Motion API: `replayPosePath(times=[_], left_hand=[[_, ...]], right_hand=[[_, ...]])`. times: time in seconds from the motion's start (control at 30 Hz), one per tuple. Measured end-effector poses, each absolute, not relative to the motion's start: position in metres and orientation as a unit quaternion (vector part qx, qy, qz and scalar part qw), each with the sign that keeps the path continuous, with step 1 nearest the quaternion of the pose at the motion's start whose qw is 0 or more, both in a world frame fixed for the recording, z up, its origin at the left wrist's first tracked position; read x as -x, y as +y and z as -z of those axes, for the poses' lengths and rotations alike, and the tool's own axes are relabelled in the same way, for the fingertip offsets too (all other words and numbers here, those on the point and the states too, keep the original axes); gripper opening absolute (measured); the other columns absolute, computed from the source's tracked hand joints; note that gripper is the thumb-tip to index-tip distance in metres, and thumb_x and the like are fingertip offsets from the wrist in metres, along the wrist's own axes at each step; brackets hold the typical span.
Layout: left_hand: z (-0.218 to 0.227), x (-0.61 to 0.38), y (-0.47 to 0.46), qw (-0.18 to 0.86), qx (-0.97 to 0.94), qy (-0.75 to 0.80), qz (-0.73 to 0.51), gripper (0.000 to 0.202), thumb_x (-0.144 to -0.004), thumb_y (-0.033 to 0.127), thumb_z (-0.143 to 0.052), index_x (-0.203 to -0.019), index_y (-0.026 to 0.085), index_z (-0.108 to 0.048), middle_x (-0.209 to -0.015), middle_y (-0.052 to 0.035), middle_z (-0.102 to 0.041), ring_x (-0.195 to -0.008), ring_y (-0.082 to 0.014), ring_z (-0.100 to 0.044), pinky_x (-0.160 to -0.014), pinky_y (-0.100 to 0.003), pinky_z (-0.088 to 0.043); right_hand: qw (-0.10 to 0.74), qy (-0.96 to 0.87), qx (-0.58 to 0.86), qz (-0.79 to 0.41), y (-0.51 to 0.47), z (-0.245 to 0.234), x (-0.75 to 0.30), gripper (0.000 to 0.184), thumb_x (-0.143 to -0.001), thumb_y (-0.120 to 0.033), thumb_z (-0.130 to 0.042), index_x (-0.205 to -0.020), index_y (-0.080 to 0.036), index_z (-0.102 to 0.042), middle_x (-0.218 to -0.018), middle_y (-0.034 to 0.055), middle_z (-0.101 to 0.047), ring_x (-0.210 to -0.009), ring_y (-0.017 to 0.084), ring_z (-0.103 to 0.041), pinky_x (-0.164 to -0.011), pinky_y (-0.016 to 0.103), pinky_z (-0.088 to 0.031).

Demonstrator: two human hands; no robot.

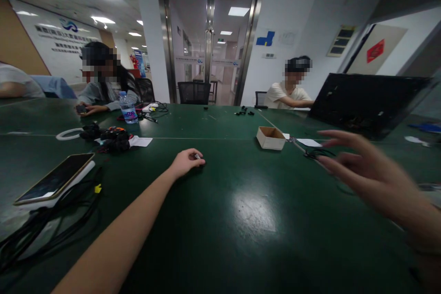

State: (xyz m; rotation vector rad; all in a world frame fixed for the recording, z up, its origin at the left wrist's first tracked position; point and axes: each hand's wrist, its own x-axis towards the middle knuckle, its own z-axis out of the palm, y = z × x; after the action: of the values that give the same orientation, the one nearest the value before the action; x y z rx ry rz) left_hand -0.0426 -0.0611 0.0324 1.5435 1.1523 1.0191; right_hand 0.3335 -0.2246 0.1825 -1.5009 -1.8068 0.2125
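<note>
My left hand (187, 162) rests on the green table (220, 229), its fingers closed around a small, partly hidden object (197, 156) with a pale metallic look. What kind of thing it is, I cannot make out. Off to the right, my right hand (358, 170) hangs above the table, slightly blurred, with thumb and fingers apart and nothing between them. Below its fingertips lies a thin black cable (319, 153). A small open cardboard box (271, 138) stands on the table between my two hands, farther back.
At left are a phone (57, 179), black cables (51, 225), dark gear (115, 138) and a water bottle (128, 109). A large black monitor (368, 103) stands at right. Small black pieces (244, 111) lie farther back. Two people (103, 78) (291, 87) sit across the table.
</note>
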Motion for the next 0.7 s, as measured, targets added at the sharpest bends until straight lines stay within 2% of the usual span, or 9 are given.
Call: replayPosePath(times=[0.07, 0.17, 0.23, 0.3, 0.37, 0.43, 0.57, 0.7], left_hand=[[-0.027, 0.013, -0.044, 0.489, -0.592, 0.438, -0.467, 0.046, -0.050, 0.037, -0.085, -0.084, 0.016, -0.065, -0.078, -0.0062, -0.066, -0.070, -0.0193, -0.064, -0.068, -0.034, -0.052], [-0.018, -0.019, -0.029, 0.493, -0.477, 0.409, -0.601, 0.043, -0.054, 0.040, -0.082, -0.083, 0.015, -0.063, -0.080, -0.0043, -0.063, -0.074, -0.0161, -0.062, -0.069, -0.029, -0.051], [-0.013, -0.029, -0.024, 0.468, -0.420, 0.408, -0.662, 0.039, -0.059, 0.042, -0.079, -0.082, 0.015, -0.062, -0.080, -0.0035, -0.062, -0.073, -0.0142, -0.061, -0.067, -0.026, -0.049], [-0.010, -0.032, -0.022, 0.438, -0.443, 0.411, -0.666, 0.036, -0.060, 0.041, -0.078, -0.081, 0.015, -0.063, -0.078, -0.0036, -0.063, -0.072, -0.0141, -0.060, -0.065, -0.025, -0.047], [-0.008, -0.030, -0.021, 0.415, -0.489, 0.413, -0.647, 0.033, -0.061, 0.038, -0.078, -0.080, 0.015, -0.064, -0.075, -0.0037, -0.064, -0.070, -0.0143, -0.059, -0.064, -0.025, -0.046], [-0.007, -0.027, -0.019, 0.407, -0.502, 0.418, -0.638, 0.029, -0.063, 0.036, -0.076, -0.080, 0.015, -0.065, -0.074, -0.0035, -0.064, -0.066, -0.0140, -0.058, -0.063, -0.025, -0.045], [-0.002, -0.024, -0.014, 0.430, -0.490, 0.430, -0.624, 0.024, -0.072, 0.036, -0.070, -0.083, 0.015, -0.067, -0.077, -0.0049, -0.066, -0.063, -0.0133, -0.057, -0.062, -0.026, -0.045], [0.003, -0.022, -0.009, 0.438, -0.460, 0.437, -0.637, 0.022, -0.075, 0.035, -0.066, -0.086, 0.016, -0.068, -0.083, -0.0061, -0.067, -0.070, -0.0141, -0.059, -0.065, -0.025, -0.047]], right_hand=[[0.334, -0.724, 0.537, -0.274, -0.176, -0.172, -0.285, 0.052, -0.079, -0.046, -0.066, -0.127, -0.032, -0.051, -0.113, 0.0104, -0.057, -0.062, 0.013, -0.061, -0.049, 0.026, -0.050], [0.312, -0.636, 0.538, -0.457, -0.107, -0.128, -0.218, 0.059, -0.073, -0.040, -0.074, -0.124, -0.026, -0.049, -0.098, 0.0050, -0.059, -0.051, 0.011, -0.060, -0.043, 0.022, -0.049], [0.336, -0.539, 0.541, -0.551, -0.073, -0.089, -0.184, 0.054, -0.079, -0.043, -0.068, -0.122, -0.023, -0.044, -0.086, 0.0021, -0.059, -0.045, 0.012, -0.060, -0.041, 0.023, -0.049], [0.395, -0.459, 0.506, -0.614, -0.051, -0.056, -0.159, 0.042, -0.087, -0.049, -0.056, -0.115, -0.021, -0.044, -0.073, -0.0009, -0.056, -0.043, 0.012, -0.059, -0.040, 0.023, -0.048], [0.479, -0.407, 0.451, -0.633, -0.037, -0.033, -0.143, 0.033, -0.090, -0.048, -0.050, -0.107, -0.020, -0.045, -0.064, -0.0036, -0.054, -0.042, 0.010, -0.057, -0.038, 0.018, -0.044], [0.525, -0.402, 0.418, -0.623, -0.029, -0.022, -0.134, 0.029, -0.089, -0.046, -0.052, -0.102, -0.021, -0.046, -0.056, -0.0064, -0.051, -0.037, 0.009, -0.051, -0.034, 0.015, -0.037], [0.556, -0.395, 0.414, -0.603, -0.020, -0.016, -0.134, 0.030, -0.080, -0.043, -0.063, -0.094, -0.022, -0.048, -0.049, -0.0095, -0.047, -0.031, 0.007, -0.041, -0.031, 0.015, -0.030], [0.582, -0.377, 0.393, -0.603, -0.017, -0.014, -0.144, 0.036, -0.071, -0.041, -0.071, -0.088, -0.023, -0.046, -0.050, -0.0097, -0.049, -0.034, 0.007, -0.044, -0.033, 0.016, -0.033]])
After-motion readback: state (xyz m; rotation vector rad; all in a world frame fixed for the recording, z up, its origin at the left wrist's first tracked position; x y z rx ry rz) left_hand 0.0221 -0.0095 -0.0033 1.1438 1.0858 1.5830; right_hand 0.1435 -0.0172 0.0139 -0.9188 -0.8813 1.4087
